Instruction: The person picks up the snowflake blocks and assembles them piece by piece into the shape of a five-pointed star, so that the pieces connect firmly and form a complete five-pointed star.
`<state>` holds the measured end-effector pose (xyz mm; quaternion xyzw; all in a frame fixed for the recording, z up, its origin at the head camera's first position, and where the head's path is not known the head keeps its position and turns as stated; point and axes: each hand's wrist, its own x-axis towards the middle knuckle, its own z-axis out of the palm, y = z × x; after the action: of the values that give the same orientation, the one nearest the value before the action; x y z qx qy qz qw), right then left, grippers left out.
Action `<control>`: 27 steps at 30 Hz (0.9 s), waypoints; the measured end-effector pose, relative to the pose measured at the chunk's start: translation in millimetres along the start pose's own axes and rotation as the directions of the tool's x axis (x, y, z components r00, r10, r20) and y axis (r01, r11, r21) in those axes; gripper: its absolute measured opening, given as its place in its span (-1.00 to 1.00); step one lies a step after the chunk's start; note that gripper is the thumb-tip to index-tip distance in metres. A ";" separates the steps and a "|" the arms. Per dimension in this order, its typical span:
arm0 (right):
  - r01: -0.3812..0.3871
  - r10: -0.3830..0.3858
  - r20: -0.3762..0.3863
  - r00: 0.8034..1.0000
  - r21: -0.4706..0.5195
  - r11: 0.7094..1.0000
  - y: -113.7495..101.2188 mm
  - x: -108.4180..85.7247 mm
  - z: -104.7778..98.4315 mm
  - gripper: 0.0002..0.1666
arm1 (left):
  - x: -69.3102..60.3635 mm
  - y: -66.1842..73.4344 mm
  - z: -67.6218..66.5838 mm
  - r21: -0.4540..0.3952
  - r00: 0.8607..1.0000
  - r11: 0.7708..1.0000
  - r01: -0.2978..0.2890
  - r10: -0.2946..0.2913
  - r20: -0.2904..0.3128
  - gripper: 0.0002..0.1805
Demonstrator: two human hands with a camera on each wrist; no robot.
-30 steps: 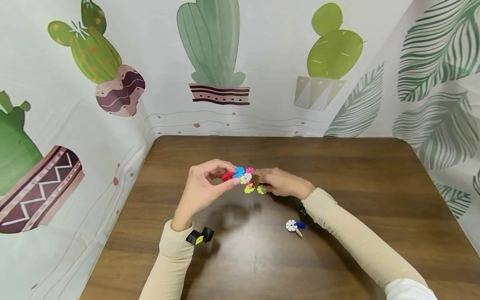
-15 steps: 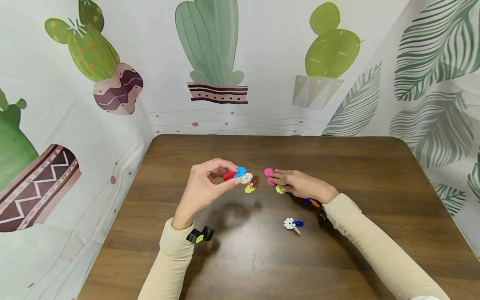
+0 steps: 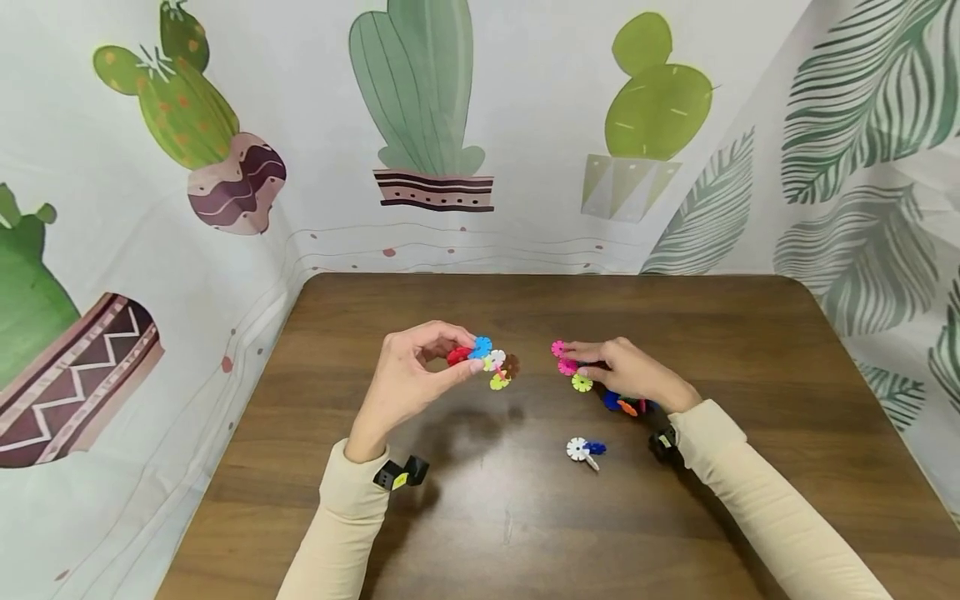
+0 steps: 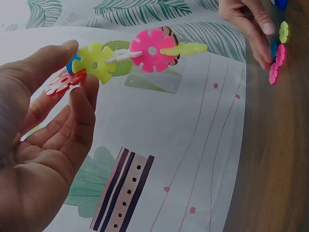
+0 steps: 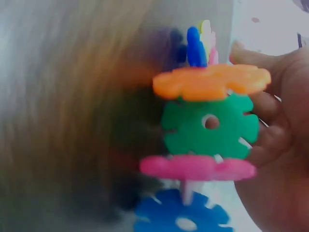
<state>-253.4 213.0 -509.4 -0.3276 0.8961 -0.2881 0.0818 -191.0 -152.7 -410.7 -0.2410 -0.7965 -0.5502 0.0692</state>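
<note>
My left hand (image 3: 416, 367) pinches a chain of interlocking plastic snowflake discs between thumb and fingertips, above the table. In the left wrist view, a yellow disc (image 4: 94, 64) sits at the fingertips, with a red disc (image 4: 63, 83) beside it. A white disc, a pink disc (image 4: 152, 50) and further discs stretch out past the fingers. My right hand (image 3: 633, 371) holds a second disc chain, its pink discs (image 3: 567, 367) at the fingertips. Orange (image 5: 212, 82), green (image 5: 210, 123) and blue discs run along beneath the palm. The right fingers' exact grip is partly hidden.
A small joined piece, a white disc (image 3: 577, 449) with a dark blue one (image 3: 596, 448), lies on the brown wooden table (image 3: 480, 533) between the forearms. A cactus-patterned cloth (image 3: 525, 242) rises behind the table's far edge.
My right hand has moved right with its disc chain, away from the left one, so a gap now separates them. The left hand stays nearly still. Orange and blue discs have come into sight.
</note>
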 end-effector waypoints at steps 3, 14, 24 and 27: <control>-0.099 0.107 -0.068 0.992 0.115 0.988 3.0 -2.2 -0.4 -0.56 | -0.3 -1.0 0.7 0.000 1.000 1.000 -0.001 0.001 -0.001 -0.73; -0.187 0.225 -0.194 0.955 0.196 0.963 3.4 -8.2 -3.5 -0.80 | 0.7 -1.7 2.3 0.024 1.000 1.000 0.004 -0.004 0.000 -0.73; -0.129 0.124 -0.096 0.988 -0.043 0.991 1.1 -7.2 9.6 -0.74 | 0.4 -1.3 4.9 0.006 1.000 1.000 -0.003 0.003 0.018 -0.74; -0.136 0.132 -0.080 0.988 -0.050 0.989 -0.4 -7.0 9.0 -0.76 | 0.2 -1.4 5.8 0.010 1.000 1.000 -0.003 0.003 0.021 -0.74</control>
<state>-244.8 213.0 -516.8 -0.2575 0.9262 -0.2695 0.0574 -190.9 -147.7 -414.0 -0.2476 -0.7996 -0.5436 0.0627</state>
